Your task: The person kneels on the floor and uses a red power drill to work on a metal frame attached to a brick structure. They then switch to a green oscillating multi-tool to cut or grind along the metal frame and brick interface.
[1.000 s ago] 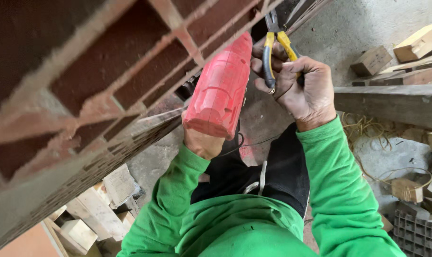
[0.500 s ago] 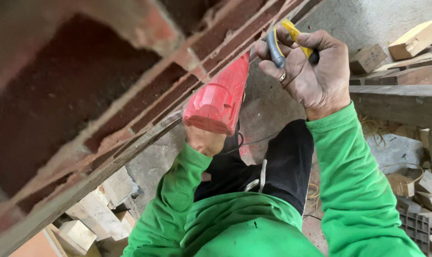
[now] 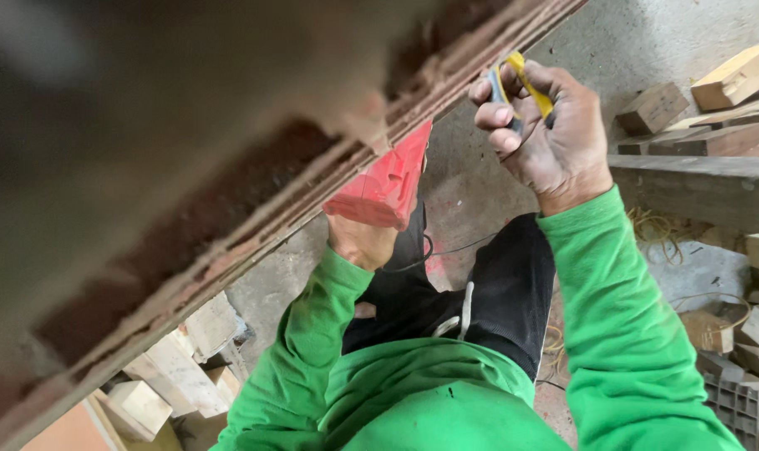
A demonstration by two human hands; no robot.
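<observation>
Right hand [image 3: 555,138] up at one o'clock, fingers wrapped tight around the yellow-handled pliers [image 3: 521,83], whose head is hidden against the edge of the brick slab [image 3: 254,217]. Left hand [image 3: 361,240] near centre holds a red plastic box [image 3: 383,184] pressed up under that same slab. Wood offcuts [image 3: 734,75] lie on the floor at two o'clock.
</observation>
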